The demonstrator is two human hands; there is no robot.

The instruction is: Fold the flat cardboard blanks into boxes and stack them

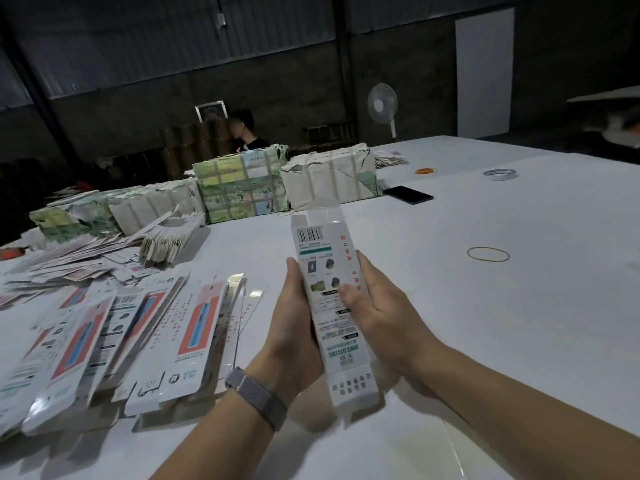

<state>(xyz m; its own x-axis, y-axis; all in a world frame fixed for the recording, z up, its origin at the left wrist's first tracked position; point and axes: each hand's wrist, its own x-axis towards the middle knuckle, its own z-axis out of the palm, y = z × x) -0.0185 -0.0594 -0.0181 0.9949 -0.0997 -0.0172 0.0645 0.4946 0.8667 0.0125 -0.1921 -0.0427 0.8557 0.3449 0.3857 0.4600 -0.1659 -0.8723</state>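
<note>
Centre of the view, and there's the box (327,299), a long narrow carton lifted above the white tabletop (519,306), running from near end at 6 o'clock to far end at 12, barcode up at the far end, both end flaps open. The left hand (294,327) cups its left edge, fingers wrapped round behind, thumb along the side, a grey woven band on that wrist. The right hand (374,306) clasps the right edge, thumb pressed on the printed face, fingers curled underneath. Both hands hold it firmly!

Out at 9 o'clock, the flat blanks (138,341) lie fanned in an overlapping spread on the tabletop, white with orange and blue panels. Beyond them, at 10 o'clock, a loose heap of smaller printed cards (69,265), and at 11 to 12 o'clock, paper-wrapped bundles (239,185), some torn open.

At 2 o'clock, a rubber band (488,254) lies alone. Further off at 1 o'clock, a dark phone (408,195), a tape roll (500,174) and an orange band (426,171). A white fan (382,103) stands behind the tabletop.
</note>
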